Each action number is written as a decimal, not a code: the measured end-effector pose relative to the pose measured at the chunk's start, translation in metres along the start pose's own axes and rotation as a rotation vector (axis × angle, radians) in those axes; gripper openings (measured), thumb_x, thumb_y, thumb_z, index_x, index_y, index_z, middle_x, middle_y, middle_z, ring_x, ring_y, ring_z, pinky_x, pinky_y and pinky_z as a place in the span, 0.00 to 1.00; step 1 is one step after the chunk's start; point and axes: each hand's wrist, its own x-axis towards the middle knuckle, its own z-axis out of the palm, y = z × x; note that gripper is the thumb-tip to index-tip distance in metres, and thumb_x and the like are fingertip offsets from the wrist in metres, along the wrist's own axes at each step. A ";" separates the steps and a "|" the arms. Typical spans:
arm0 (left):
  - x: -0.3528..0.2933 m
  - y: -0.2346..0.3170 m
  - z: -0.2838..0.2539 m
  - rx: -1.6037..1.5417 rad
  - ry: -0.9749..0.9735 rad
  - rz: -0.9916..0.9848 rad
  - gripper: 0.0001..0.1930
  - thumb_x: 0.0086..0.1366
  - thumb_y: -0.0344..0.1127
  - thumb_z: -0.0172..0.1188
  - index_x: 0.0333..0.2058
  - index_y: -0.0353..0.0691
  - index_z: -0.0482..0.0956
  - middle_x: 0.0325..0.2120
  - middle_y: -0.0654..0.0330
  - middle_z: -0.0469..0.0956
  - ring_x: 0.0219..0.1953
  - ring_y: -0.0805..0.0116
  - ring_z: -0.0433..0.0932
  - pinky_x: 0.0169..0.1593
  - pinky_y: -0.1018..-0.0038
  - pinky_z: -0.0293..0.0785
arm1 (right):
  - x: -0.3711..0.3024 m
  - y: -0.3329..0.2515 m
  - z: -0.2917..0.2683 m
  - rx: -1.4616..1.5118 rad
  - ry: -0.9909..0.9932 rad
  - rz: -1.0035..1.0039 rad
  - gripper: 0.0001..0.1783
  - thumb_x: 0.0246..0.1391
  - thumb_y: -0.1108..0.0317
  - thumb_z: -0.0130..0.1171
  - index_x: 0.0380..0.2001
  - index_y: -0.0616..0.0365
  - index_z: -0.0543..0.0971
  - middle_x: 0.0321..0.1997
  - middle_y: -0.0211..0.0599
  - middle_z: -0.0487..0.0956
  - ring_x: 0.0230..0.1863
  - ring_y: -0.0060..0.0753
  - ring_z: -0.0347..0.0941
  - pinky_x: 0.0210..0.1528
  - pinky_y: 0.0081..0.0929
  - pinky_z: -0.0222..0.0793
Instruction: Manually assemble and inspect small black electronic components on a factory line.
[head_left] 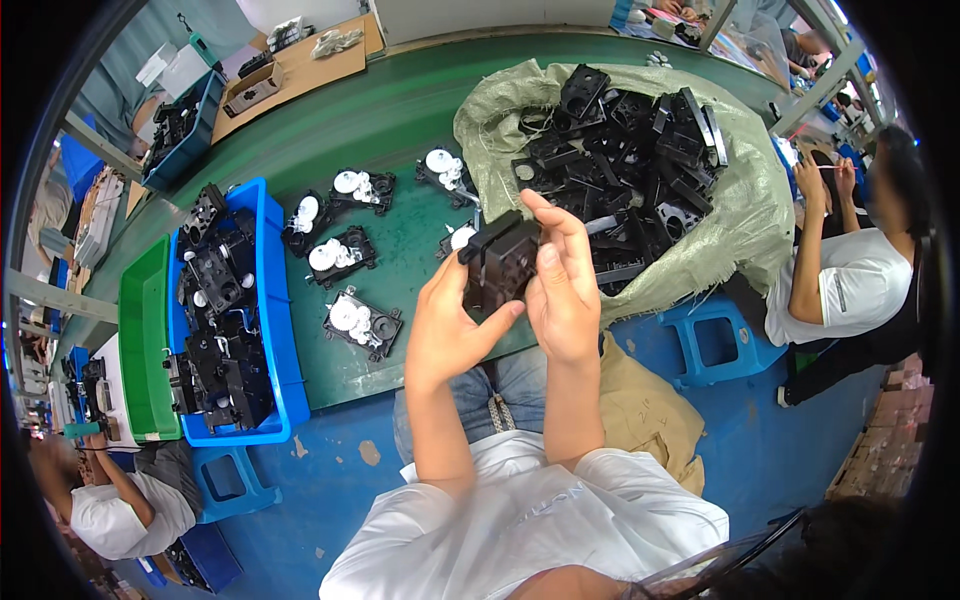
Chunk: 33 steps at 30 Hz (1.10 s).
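Between my two hands, above the near edge of the green table, is a black plastic housing (pixel 508 262). My left hand (pixel 448 318) grips it from the left, thumb along its lower side. From the right, my right hand (pixel 565 285) holds it with the fingers raised and the thumb against its side. Just left of my hands, several black mechanisms with white gears (pixel 350 316) lie on the table. Beyond my right hand, a pale green woven sack (pixel 760 215) lies open, heaped with black plastic housings (pixel 610 150).
A blue bin (pixel 285 350) full of black assemblies stands at the table's left, beside a green bin (pixel 145 330). Cardboard (pixel 335 65) lies at the far left. Blue stools (pixel 715 340) stand on the floor. One person (pixel 850 265) sits at the right, another (pixel 130 500) at the lower left.
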 end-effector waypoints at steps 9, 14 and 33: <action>-0.009 0.003 0.001 -0.297 -0.033 -0.149 0.25 0.44 0.24 0.67 0.45 0.32 0.76 0.34 0.54 0.81 0.28 0.58 0.78 0.34 0.71 0.75 | 0.004 -0.015 -0.024 -0.166 -0.172 0.067 0.20 0.62 0.62 0.52 0.52 0.65 0.72 0.48 0.49 0.76 0.46 0.37 0.73 0.53 0.30 0.67; -0.007 0.018 0.018 -0.104 0.025 -0.042 0.24 0.42 0.23 0.66 0.44 0.33 0.77 0.34 0.54 0.82 0.29 0.59 0.79 0.35 0.71 0.76 | 0.002 -0.010 -0.017 -0.264 -0.011 -0.024 0.21 0.62 0.57 0.44 0.45 0.65 0.75 0.39 0.46 0.78 0.38 0.34 0.74 0.44 0.28 0.69; -0.014 0.021 -0.024 -0.020 0.169 -0.057 0.25 0.42 0.22 0.66 0.44 0.31 0.77 0.37 0.53 0.82 0.32 0.62 0.80 0.38 0.72 0.76 | 0.015 0.015 0.031 -0.294 -0.094 -0.064 0.20 0.60 0.56 0.39 0.32 0.61 0.73 0.32 0.38 0.73 0.30 0.27 0.63 0.37 0.25 0.60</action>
